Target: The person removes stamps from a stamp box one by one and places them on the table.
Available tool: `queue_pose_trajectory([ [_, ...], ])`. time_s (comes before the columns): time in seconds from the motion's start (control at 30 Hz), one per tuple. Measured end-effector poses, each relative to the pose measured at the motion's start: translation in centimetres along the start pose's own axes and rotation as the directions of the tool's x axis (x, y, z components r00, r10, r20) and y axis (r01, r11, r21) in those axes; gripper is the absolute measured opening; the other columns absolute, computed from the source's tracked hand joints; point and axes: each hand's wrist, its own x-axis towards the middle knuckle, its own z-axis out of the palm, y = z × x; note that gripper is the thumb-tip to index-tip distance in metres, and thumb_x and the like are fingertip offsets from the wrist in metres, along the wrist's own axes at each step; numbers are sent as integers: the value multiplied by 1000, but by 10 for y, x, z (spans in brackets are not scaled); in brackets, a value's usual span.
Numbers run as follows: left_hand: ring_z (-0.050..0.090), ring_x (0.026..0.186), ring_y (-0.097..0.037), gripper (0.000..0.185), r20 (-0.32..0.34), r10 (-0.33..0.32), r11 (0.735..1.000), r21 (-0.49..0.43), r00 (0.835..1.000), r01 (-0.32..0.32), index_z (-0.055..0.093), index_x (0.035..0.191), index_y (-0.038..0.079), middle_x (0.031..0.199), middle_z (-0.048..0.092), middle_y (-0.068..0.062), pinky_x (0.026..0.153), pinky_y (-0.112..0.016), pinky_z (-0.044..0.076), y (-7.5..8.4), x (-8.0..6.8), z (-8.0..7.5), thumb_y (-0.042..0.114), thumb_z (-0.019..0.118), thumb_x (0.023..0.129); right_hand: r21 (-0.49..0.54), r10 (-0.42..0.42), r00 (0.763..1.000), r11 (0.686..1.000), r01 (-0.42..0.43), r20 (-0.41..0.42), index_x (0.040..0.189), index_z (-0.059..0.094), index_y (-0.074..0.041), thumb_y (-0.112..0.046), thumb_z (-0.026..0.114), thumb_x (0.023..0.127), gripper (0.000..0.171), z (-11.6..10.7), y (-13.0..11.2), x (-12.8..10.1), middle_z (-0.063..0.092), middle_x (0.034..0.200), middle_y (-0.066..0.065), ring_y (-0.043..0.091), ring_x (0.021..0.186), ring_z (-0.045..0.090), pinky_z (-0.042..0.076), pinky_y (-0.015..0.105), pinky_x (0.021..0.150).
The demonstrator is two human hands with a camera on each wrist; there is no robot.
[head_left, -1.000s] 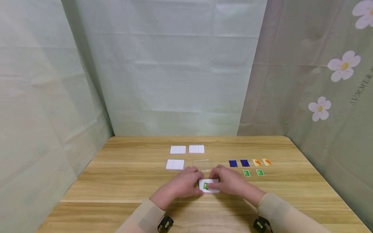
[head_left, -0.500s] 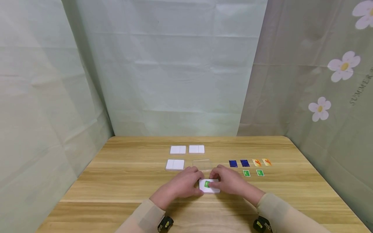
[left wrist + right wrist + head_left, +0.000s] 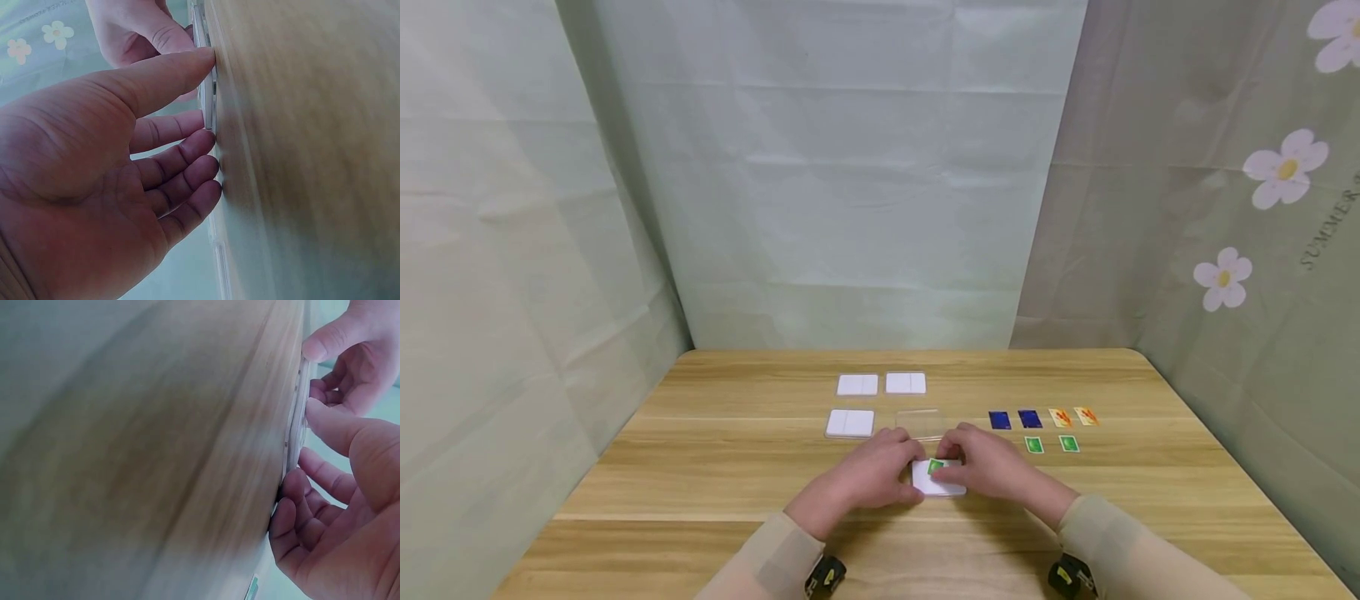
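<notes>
A white rectangular card holder (image 3: 938, 485) lies flat on the wooden table between both hands. My left hand (image 3: 876, 469) grips its left side, thumb at the near edge and fingers at the far edge. On top of the holder is a small green picture square (image 3: 935, 466), partly covered by my right thumb. My right hand (image 3: 988, 462) holds this square between the thumb and curled fingers near the holder's far edge. In the left wrist view the holder (image 3: 206, 81) shows edge-on, with the left thumb against it. The right wrist view shows the right hand (image 3: 350, 487) bent around the holder's edge.
Just beyond the hands lies a clear plastic cover (image 3: 919, 423). Three white card holders, one of them a near-left holder (image 3: 850, 423), lie farther back. To the right are blue squares (image 3: 1030, 419), orange squares (image 3: 1061, 418) and green squares (image 3: 1069, 443). Curtains enclose the table.
The green square has slid away from me and slightly right across the white holder, with the right thumb on it. The left hand has stayed in place.
</notes>
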Motion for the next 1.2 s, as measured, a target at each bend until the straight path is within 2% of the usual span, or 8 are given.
queue_pose_trajectory([
  [0.27, 54, 102, -13, 48, 3, -8, 1000, 6, 1000, 8, 76, 127, 10, 119, 67, 1, 90, -29, 51, -1, 0, 0, 32, 95, 89, 8, 12, 1000, 1000, -12, -5, 95, 73, -20, -23, 90, 95, 17, 0, -1, 3, 65, 94, -8, 14, 85, 57, 52, 39, 80],
  [0.73, 55, 104, -14, 48, -6, -3, 1000, -5, 1000, 3, 76, 127, 10, 118, 67, 1, 92, -30, 51, 0, 0, -1, 30, 96, 88, 123, 58, 997, 991, -51, -50, 97, 70, -19, -8, 84, 99, 18, -2, 3, 2, 65, 91, -7, 16, 85, 59, 51, 36, 76],
  [0.97, 55, 104, -14, 48, -1, -16, 1000, -16, 1000, 16, 76, 126, 9, 118, 67, 0, 91, -31, 52, 2, -1, -3, 30, 96, 88, 151, 38, 995, 988, -24, -90, 96, 71, -18, -8, 80, 102, 14, -8, 8, 1, 67, 90, -7, 15, 83, 59, 51, 29, 70],
  [1.2, 57, 107, -16, 49, 4, -21, 1000, -6, 1000, 21, 76, 127, 10, 120, 68, 0, 96, -33, 53, 2, -1, -3, 32, 96, 89, 171, 1, 994, 985, 18, -111, 94, 72, -17, -10, 79, 103, 13, -18, 15, -4, 69, 91, -6, 14, 82, 60, 51, 28, 67],
])
